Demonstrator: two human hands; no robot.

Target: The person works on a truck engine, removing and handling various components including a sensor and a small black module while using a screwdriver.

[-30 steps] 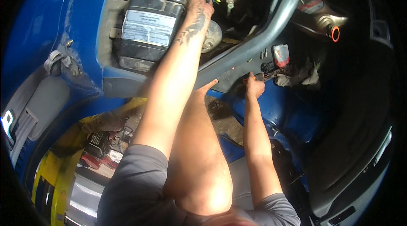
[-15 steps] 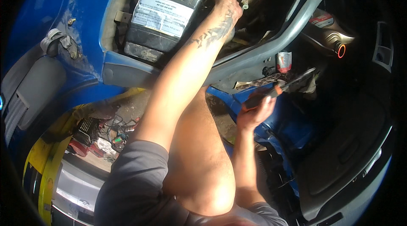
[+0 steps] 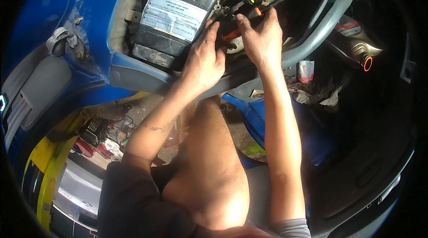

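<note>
Blue bodywork [image 3: 93,1] frames an open engine bay as sunlight falls across a worker's bare arms; the right hand [image 3: 262,37] holds a screwdriver [image 3: 257,12] with an orange-and-black handle between thumb and fingers, its shaft angled up to the right over the engine parts. Beside the dark labelled box [image 3: 154,55], the left hand [image 3: 207,59] is open, fingers extended and thumb apart, near the handle's lower end; a metallic bottle [image 3: 354,44] with an orange-ringed mouth lies at right, beyond the grey rim [image 3: 307,46].
</note>
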